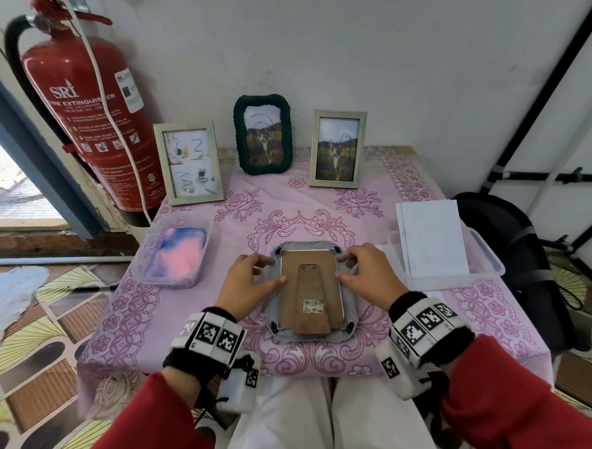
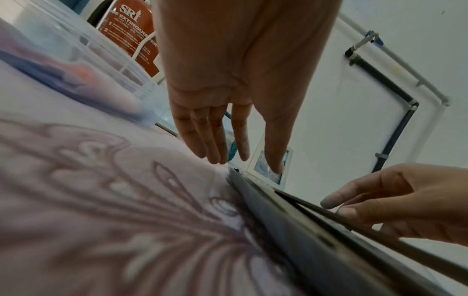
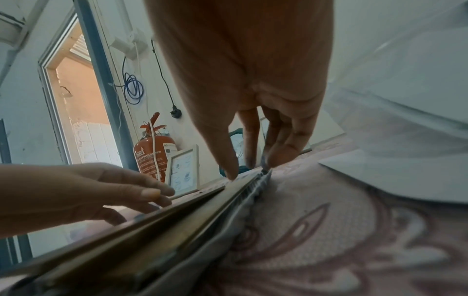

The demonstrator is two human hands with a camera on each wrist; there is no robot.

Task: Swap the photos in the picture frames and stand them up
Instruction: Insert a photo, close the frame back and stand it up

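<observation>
face-down on the pink tablecloth (image 1: pixel 367 351) lies a grey frame (image 1: pixel 313 294), its brown backing board (image 1: pixel 310 276) and folded stand up. flanking that frame, the left hand (image 1: pixel 250 283) rests on its left edge, thumb on the board, fingers straight and gripping nothing; the right hand (image 1: pixel 367 272) sits at its right edge, fingers bent down onto the far corner and rim, though whether they pinch anything i cannot tell. beyond the frame stand three frames: a pale one (image 1: pixel 188 162) far-left, a dark green one (image 1: pixel 263 133) behind, another pale one (image 1: pixel 338 149) far-right. left of the frame is a tub with pink-blue contents (image 1: pixel 176 252); right of it, a tub with white sheets (image 1: pixel 434 245).
</observation>
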